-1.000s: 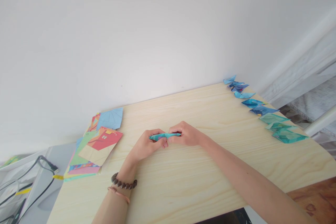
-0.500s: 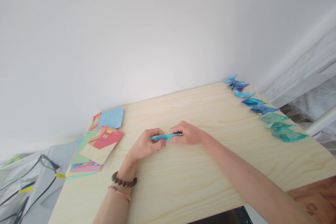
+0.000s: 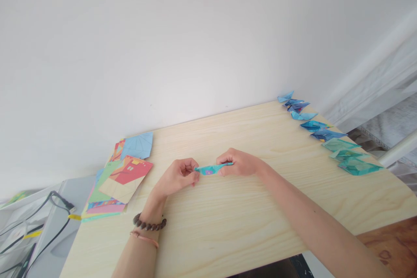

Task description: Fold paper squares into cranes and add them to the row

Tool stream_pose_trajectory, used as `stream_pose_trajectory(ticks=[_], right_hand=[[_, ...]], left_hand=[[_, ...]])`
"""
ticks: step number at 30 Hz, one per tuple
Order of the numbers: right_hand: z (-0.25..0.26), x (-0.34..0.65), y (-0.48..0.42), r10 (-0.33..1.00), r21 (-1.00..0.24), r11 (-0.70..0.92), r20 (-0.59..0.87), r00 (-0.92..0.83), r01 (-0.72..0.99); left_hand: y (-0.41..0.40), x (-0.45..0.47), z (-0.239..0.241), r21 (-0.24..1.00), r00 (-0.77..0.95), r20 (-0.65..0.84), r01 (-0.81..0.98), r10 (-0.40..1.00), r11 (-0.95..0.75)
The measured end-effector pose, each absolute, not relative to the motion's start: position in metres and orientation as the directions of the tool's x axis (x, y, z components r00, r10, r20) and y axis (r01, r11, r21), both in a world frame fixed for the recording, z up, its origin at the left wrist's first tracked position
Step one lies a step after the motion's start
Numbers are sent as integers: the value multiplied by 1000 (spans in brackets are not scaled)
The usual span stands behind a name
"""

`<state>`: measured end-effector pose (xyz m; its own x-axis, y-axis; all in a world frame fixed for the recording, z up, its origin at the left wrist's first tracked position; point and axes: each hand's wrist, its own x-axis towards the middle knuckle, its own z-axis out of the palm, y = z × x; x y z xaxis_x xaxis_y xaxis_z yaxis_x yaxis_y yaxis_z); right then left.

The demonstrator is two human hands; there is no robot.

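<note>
- Head view: there's this small teal folded paper (image 3: 210, 170) held up between both hands, over the middle of the wood table (image 3: 228, 221).
- Left hand (image 3: 177, 177): thumb and fingers look pinched on its left tip, the rest loosely curled. Dark bead bracelet (image 3: 150, 223) on that wrist.
- Right hand (image 3: 239, 163): fingers closed on the other end, pretty snug.
- Can't tell from here if the paper touches the wood.
- Off to the right, a row of blue and green paper boats (image 3: 360, 166) along the edge.
- Left side, a messy pile of colourful sheets (image 3: 125, 182).
</note>
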<state>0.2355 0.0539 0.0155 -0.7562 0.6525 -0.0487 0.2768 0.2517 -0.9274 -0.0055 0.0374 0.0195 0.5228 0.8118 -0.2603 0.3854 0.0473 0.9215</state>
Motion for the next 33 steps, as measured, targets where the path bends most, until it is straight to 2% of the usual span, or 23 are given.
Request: stream_pose_trajectory(ticks=[7, 19, 33], right_hand=[[15, 242, 56, 659, -931, 245, -45, -750, 271], [15, 222, 45, 673, -904, 327, 17, -739, 277], [20, 233, 51, 631, -907, 301, -41, -775, 294]], left_hand=[[38, -9, 24, 941, 554, -250, 333, 794, 64], [31, 6, 32, 862, 546, -245, 501, 801, -78], [36, -8, 21, 901, 556, -318, 429, 768, 62]])
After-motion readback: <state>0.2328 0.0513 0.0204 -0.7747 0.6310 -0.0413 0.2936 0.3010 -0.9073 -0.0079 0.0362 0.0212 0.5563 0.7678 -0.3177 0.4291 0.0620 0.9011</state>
